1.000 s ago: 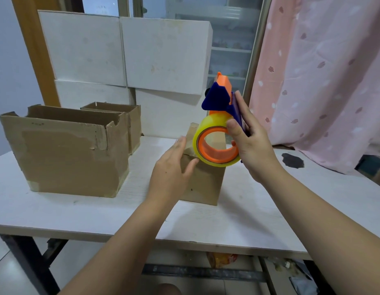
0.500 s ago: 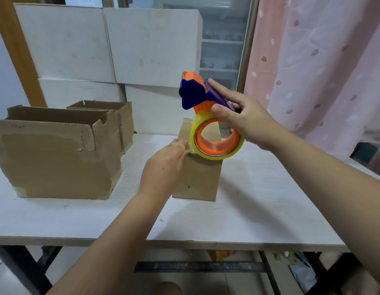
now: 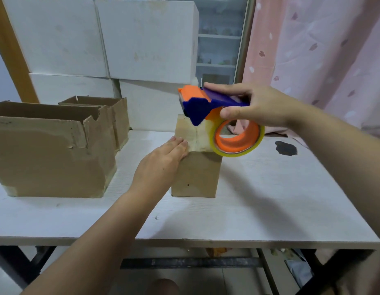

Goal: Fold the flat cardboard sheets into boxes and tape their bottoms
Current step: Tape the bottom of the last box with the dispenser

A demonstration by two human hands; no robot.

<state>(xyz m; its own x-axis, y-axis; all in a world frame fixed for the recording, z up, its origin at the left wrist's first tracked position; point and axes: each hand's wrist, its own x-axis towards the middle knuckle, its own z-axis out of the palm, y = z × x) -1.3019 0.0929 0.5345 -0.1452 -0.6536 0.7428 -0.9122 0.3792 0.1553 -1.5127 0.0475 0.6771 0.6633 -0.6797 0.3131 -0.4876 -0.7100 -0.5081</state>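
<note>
At the left of the white table (image 3: 270,199) stands a large, torn, open brown cardboard box (image 3: 50,158), with a smaller open brown box (image 3: 118,116) just behind it. The left hand (image 3: 161,165) lies flat, fingers straight, pressing the top left edge of the small brown cardboard box (image 3: 196,173) standing mid-table. Above that box's top, the right hand (image 3: 263,107) curls its fingers and thumb round the blue-and-orange tape dispenser (image 3: 208,105), whose yellowish tape roll (image 3: 238,139) hangs at the box's right corner.
</note>
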